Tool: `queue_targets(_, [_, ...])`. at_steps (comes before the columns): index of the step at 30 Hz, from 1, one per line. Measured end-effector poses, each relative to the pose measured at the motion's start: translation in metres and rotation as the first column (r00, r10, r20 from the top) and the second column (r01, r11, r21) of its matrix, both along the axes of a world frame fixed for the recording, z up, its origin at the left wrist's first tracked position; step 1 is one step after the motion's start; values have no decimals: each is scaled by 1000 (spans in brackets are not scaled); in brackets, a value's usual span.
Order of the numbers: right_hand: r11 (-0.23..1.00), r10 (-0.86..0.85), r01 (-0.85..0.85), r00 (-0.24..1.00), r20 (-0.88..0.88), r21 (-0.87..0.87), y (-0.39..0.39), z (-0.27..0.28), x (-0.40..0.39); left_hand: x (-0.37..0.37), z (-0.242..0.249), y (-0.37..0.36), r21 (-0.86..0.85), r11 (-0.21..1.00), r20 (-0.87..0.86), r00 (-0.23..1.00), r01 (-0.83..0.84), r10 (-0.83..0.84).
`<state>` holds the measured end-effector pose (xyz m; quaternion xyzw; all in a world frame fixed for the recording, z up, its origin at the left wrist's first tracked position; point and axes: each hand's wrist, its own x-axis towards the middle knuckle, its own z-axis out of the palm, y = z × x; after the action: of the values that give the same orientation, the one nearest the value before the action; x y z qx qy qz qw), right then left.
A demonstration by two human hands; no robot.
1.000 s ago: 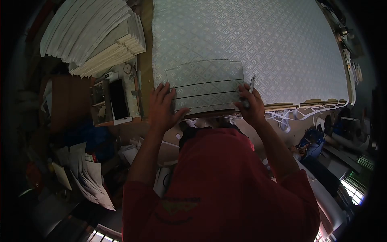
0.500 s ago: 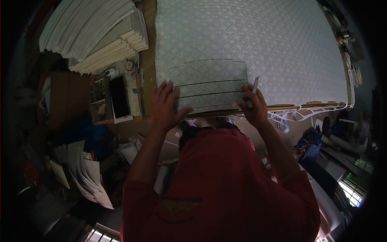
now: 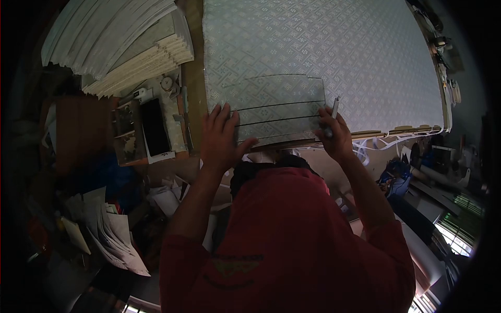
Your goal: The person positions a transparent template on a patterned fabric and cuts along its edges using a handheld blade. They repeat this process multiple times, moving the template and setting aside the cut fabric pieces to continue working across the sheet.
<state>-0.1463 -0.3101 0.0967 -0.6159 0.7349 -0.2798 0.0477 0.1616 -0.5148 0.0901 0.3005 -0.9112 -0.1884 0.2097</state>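
A clear sheet with dark lines (image 3: pixel 276 111) lies on the pale patterned fabric (image 3: pixel 365 62) at the near edge of the table. My left hand (image 3: pixel 221 136) rests flat on the sheet's left end, fingers spread. At the sheet's right end, my right hand (image 3: pixel 336 134) has its fingers curled round a slim metallic tool (image 3: pixel 335 108) that points up and away. The tool's lower part is partly hidden by the fingers.
Stacked paper sheets (image 3: pixel 109 36) stand at the upper left, with a black phone-like object (image 3: pixel 154 127) below them. White strips (image 3: pixel 365 148) hang along the table's near edge at right. More papers (image 3: pixel 112 232) lean at the lower left.
The view has shifted slightly. Both hands keep their places at the sheet's two ends, and the tool is still in my right hand.
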Motion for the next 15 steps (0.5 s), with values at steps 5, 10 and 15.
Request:
queue_targets(5, [1000,1,0,999,-41,14,-3,9,6,1,-3,-2,-2,1000,-39,999,10,-10])
queue_targets(10, [1000,-21,21,999,-28,10,-3,8,10,1,-6,0,-13,1000,-55,998,12,-13])
queue_targets(15, [1000,-10,10,1000,-22,-19,-1,2,4,1,-1,0,-41,999,-51,999,-4,2])
